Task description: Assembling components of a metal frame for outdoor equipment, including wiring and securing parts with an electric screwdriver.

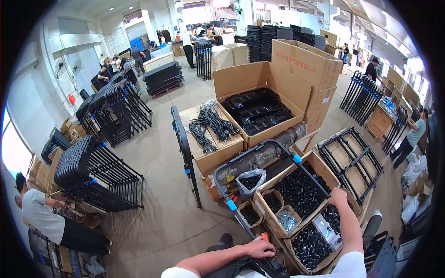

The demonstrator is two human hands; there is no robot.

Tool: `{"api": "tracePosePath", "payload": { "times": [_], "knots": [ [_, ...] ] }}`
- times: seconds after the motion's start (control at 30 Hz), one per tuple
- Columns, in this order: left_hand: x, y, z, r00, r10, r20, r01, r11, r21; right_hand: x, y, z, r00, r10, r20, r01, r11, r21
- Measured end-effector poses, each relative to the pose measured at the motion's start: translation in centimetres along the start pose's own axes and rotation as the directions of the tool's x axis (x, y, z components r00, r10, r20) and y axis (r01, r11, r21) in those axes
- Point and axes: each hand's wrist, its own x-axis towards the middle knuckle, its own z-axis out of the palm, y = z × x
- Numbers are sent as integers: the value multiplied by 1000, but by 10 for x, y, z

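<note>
Black U-shaped metal-tube frame, blue-sleeved, slants across brown cardboard box of small black parts. Right hand closed on its right leg. Left hand curled by small orange object; can't tell if holding it.

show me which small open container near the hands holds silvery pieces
The small brown container beyond and to the right of the left hand: its pieces are silvery, whereas the other two small brown containers hold black ones.
</note>
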Motion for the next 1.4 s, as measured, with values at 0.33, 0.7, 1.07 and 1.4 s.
{"api": "tracePosePath", "payload": {
  "times": [0.33,0.7,1.07,1.4],
  "knots": [
    [-5,20,-7,997,30,-75,-24,997,78,1,-2,8,987,-116,-114,111,993,-45],
    [10,45,-21,974,-31,223,-17,978,207,-8,-9,36,958,138,-252,-43,935,351],
    [-6,-117,-355,440,-367,-819,283,923,-261,-273,-161,-5,955,-284,-83,270,725,634],
    [-40,-281,-584,186,-658,-730,918,381,-110,-383,-258,-3,970,-24,244,-190,556,809]
  ]
}}
